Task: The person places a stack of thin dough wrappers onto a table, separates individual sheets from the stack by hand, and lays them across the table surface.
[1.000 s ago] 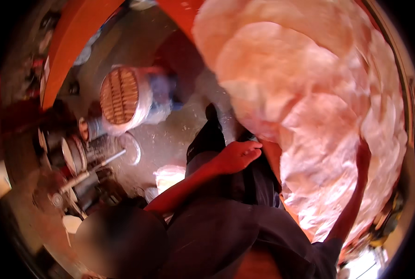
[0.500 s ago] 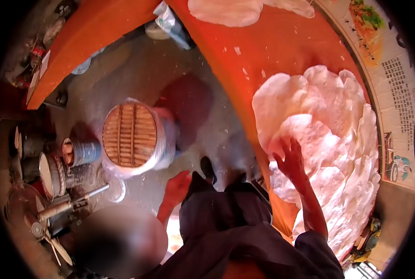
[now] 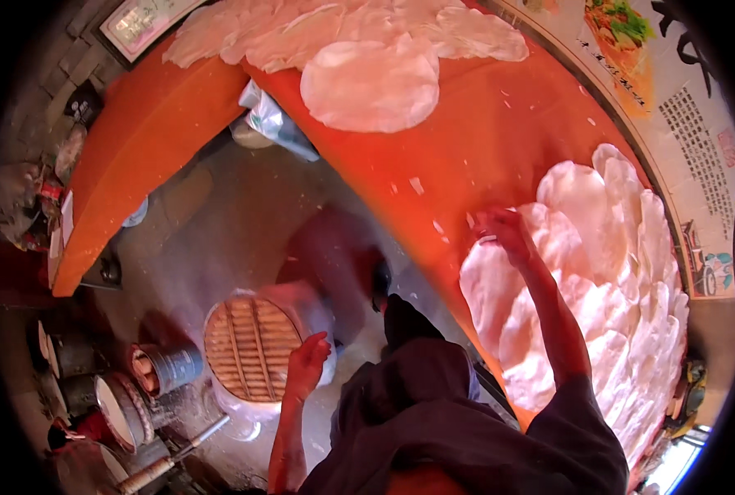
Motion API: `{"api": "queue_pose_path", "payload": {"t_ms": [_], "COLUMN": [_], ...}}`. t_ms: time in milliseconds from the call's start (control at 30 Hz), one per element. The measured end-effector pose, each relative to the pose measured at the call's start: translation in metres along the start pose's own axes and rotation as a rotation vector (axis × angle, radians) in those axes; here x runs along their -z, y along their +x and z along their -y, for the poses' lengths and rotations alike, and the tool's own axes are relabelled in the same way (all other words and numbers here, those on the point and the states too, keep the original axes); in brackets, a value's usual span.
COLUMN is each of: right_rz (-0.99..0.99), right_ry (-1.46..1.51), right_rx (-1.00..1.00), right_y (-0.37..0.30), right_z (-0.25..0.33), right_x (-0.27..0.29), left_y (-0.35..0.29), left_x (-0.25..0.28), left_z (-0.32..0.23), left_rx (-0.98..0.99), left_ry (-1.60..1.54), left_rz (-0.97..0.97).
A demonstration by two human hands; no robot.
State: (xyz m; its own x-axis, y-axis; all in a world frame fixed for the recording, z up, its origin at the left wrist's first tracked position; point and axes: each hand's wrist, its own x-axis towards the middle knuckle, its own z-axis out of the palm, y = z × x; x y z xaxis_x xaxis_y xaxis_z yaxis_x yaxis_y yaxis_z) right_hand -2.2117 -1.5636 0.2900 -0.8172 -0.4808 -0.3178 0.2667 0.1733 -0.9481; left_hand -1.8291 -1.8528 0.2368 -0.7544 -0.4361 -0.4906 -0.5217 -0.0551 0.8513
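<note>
Thin, pale, round flatbreads lie in a large overlapping pile (image 3: 565, 330) on the orange tabletop (image 3: 384, 165) at my right. At the far left edge of that pile is my right hand (image 3: 503, 233), its fingers bent in and slightly blurred. A pale bit shows at the fingertips; whether it is a flatbread's edge or a loose scrap I cannot make out. My left hand (image 3: 309, 361) hangs over the floor beside the round slatted wooden lid (image 3: 248, 351), loosely closed, with nothing seen in it.
More flatbreads (image 3: 371, 87) overlap at the table's far side. Pale scraps dot the tabletop. The lid tops a plastic-wrapped tub; a blue can (image 3: 173, 369) and a round-topped container (image 3: 118, 408) stand left of it. A silvery bag (image 3: 277, 124) lies by the table's inner corner.
My view has shifted forward, showing more of the far flatbreads. My right hand has gone from spread fingers on the pile to bent fingers at its far left edge.
</note>
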Motion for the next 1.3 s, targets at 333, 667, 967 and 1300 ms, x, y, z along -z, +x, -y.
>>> {"api": "queue_pose_path", "payload": {"t_ms": [333,667,967,1300], "right_rz": [-0.288,-0.281,-0.338,-0.977], "right_ry": [0.462,0.227,0.415,-0.991], "right_rx": [0.072,-0.129,-0.034,-0.111], "right_y": [0.305,0.335,0.278,0.247], "right_z": [0.024,0.069,0.130,0.090], "right_x": [-0.046,-0.085,-0.078,-0.112], "left_y": [0.123,0.260,0.409,0.483], "left_x": [0.032,0.025,0.017,0.010], "left_z": [-0.073,-0.158,-0.237,-0.267], "left_rx": [0.012,-0.013,0.265,0.249], "left_ry": [0.168,0.031,-0.922,-1.080], "left_rz": [-0.002,0.179,0.457,0.619]}}
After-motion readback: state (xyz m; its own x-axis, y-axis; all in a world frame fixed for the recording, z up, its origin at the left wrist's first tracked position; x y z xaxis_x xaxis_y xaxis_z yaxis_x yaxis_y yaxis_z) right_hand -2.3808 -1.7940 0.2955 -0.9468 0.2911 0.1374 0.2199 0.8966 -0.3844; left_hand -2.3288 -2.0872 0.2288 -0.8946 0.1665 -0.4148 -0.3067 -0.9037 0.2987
